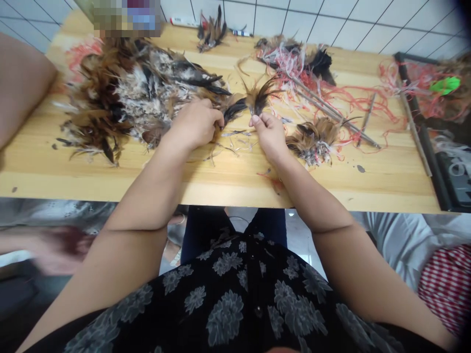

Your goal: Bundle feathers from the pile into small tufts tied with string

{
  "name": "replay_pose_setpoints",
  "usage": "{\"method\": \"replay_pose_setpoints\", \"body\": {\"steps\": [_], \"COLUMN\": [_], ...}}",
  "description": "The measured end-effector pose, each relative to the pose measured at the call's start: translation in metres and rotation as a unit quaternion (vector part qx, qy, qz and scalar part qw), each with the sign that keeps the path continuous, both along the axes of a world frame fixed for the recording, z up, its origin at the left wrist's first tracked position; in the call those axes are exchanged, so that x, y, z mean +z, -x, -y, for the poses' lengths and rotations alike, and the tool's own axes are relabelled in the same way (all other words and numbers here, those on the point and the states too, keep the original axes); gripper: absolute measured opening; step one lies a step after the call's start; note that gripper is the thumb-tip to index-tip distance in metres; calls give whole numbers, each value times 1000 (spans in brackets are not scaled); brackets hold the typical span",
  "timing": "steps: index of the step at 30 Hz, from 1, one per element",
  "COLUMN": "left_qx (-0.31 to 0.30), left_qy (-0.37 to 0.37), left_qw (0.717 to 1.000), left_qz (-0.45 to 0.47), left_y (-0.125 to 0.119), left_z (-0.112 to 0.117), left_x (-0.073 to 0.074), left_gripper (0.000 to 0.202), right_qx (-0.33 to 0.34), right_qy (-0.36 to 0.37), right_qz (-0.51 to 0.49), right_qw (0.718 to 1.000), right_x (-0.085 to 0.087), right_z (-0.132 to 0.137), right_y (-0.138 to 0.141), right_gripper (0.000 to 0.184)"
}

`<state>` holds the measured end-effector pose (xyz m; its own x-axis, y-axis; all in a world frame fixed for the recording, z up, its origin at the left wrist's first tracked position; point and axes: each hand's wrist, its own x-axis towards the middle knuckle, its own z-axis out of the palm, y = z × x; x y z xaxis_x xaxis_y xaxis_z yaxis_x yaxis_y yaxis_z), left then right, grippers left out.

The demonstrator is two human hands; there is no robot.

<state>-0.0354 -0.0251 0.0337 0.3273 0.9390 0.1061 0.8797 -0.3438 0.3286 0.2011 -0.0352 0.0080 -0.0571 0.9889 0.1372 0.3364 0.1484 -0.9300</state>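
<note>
My right hand (271,135) pinches the quill ends of a small bunch of brown and black feathers (260,97), whose tips fan upward. Just to the left, my left hand (198,122) is closed at the right edge of a big pile of feathers (147,90), its fingers curled on a few brown and dark feathers (234,109). Its fingertips are partly hidden. Loose bare quills (237,142) lie on the wooden table between the hands. A bundle of brown feathers (317,139) with pale, fluffy bases rests right of my right hand.
Red and white plastic strings (290,63) tangle around more feathers at the back. Thin sticks (331,110) lie to the right, near a black tray (423,132). Feathers (212,32) and markers (184,22) lie by the tiled wall. Another person's blurred hand (59,250) shows at lower left.
</note>
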Motion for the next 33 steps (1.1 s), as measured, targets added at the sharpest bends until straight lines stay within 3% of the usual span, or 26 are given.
{"method": "replay_pose_setpoints", "body": {"steps": [2,4,10,15,18,22,28,33], "left_qx": [11,15,46,72,71,75,68,64], "left_qy": [-6,-24,-98,-49,-7,-31,-121,-128], "left_qw": [996,984,926,870,852,853,890,895], "left_qz": [83,176,362,484,518,515,434,422], "left_y": [1,2,-1,-13,-24,-40,-53,-58], "left_z": [-6,-11,-15,-11,-9,-3,11,16], "left_x": [-9,-14,-7,-6,-11,-14,-13,-13], "left_gripper": [12,14,7,25,29,31,13,9], "right_qx": [0,0,-11,-21,-21,-10,23,38], "right_qy": [-1,3,21,47,61,75,165,173], "right_qz": [-15,-29,-59,-87,-100,-114,-211,-231], "right_qw": [1000,1000,998,995,993,991,963,957], "right_x": [0,1,8,9,8,11,19,6], "right_z": [1,1,5,5,6,9,16,11], "right_y": [-1,-1,0,2,5,9,18,21], "right_gripper": [36,37,34,32,31,27,33,29]}}
